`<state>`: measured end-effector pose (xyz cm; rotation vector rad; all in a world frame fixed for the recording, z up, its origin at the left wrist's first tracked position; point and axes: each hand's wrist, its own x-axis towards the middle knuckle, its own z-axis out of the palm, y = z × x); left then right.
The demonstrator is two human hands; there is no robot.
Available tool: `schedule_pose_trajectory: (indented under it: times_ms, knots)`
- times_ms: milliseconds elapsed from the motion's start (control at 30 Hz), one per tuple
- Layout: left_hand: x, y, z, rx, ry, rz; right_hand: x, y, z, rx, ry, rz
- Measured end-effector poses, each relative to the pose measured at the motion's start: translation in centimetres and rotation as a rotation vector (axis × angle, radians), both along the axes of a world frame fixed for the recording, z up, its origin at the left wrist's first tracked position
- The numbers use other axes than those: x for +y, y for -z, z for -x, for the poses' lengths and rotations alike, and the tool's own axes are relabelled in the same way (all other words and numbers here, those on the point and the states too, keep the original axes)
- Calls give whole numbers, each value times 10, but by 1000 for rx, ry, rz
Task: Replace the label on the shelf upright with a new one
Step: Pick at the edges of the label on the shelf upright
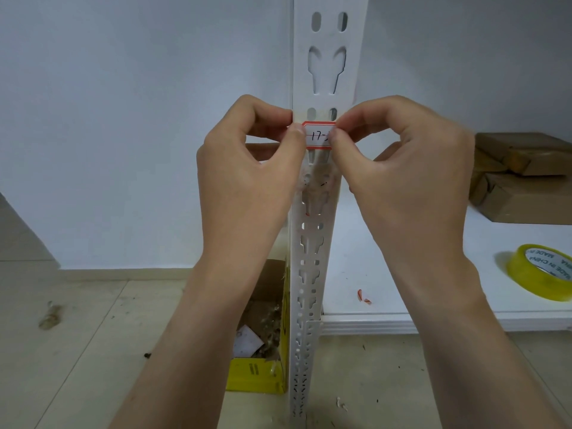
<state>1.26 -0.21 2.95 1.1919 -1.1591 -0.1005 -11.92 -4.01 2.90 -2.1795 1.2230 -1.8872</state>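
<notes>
Pinching a red-bordered paper label (318, 136), both hands against the slotted white upright (328, 72).

A white shelf board (343, 267) is noted from 3 to 5 o'clock. Brown taped parcels (523, 178) are stacked on it at 3 o'clock, cut off by the frame edge. A roll of clear yellowish tape (538, 270) is laid flat at 4 o'clock, well apart from the parcels. Small red scraps (363, 296) are recorded at 5 o'clock. On the tiled floor (93, 351), an open yellow box (255, 374) containing litter and a white card (246, 343) is found at 6 o'clock. A dirt patch (49, 315) is observed at 8 o'clock.
</notes>
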Motion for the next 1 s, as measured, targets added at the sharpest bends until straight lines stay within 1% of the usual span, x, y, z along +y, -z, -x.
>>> schedule_pose_trajectory:
  times_ms: [133,333,600,767,1000]
  knots:
    - [0,0,0,-1,0,3,-1,0,0,24,1,-1]
    - [1,0,0,11,-2,-4,4,-1,4,-26,-21,21]
    - [1,0,6,69,30,-1,4,-2,4,-2,-12,27]
    - [1,0,8,80,74,18,4,-1,4,-6,-14,35]
    - [1,1,10,94,75,30,3,-1,3,23,6,23]
